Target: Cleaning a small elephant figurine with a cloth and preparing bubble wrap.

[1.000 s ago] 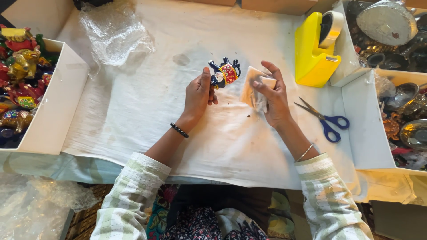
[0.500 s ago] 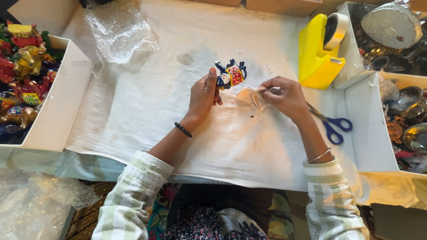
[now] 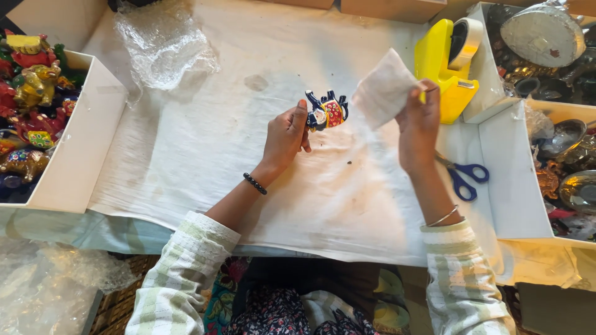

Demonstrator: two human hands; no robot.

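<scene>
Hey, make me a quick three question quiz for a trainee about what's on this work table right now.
1. True or false: the left hand holds a small painted animal figurine.
2. What does the right hand hold up? A) the blue-handled scissors B) a square of thin white paper C) a roll of tape
3. Fill in: the yellow tape dispenser stands on the white cloth, just behind the ____ hand.

Key
1. True
2. B; the scissors lie on the cloth beside that wrist.
3. right
</scene>
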